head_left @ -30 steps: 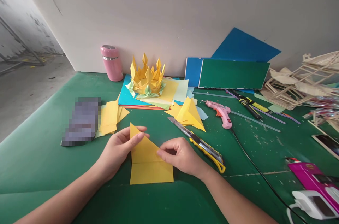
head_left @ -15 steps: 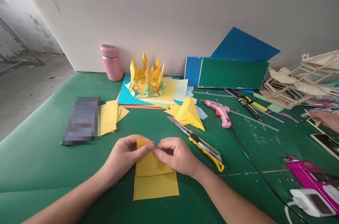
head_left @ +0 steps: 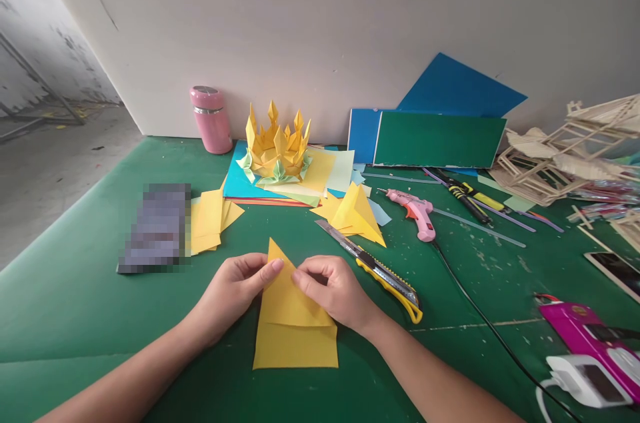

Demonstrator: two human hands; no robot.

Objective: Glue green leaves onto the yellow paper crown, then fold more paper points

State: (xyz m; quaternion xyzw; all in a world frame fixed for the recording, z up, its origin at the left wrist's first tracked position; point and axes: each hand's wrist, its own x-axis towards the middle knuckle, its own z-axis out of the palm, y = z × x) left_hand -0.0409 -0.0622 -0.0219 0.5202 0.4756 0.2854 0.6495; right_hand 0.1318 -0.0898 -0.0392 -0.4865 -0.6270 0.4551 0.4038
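A yellow paper sheet [head_left: 295,336] lies on the green table cover [head_left: 80,316], its upper part folded into a point. My left hand [head_left: 235,293] pinches the left sloping edge of that point with curled fingers. My right hand [head_left: 333,293] presses the right sloping edge, fingers bent onto the paper. Both hands touch the sheet near its tip, close together.
A yellow utility knife [head_left: 385,276] lies just right of my right hand. Folded yellow pieces [head_left: 355,213], a yellow paper crown [head_left: 277,143], a pink bottle [head_left: 210,119], a pink glue gun [head_left: 417,213] with black cord, coloured boards [head_left: 440,136] and wooden models [head_left: 565,156] lie behind.
The sheet's top went from a single left-side fold to a symmetric point. Both hands came together at the tip. Another person's hand showed at the right edge half a second ago and is gone.
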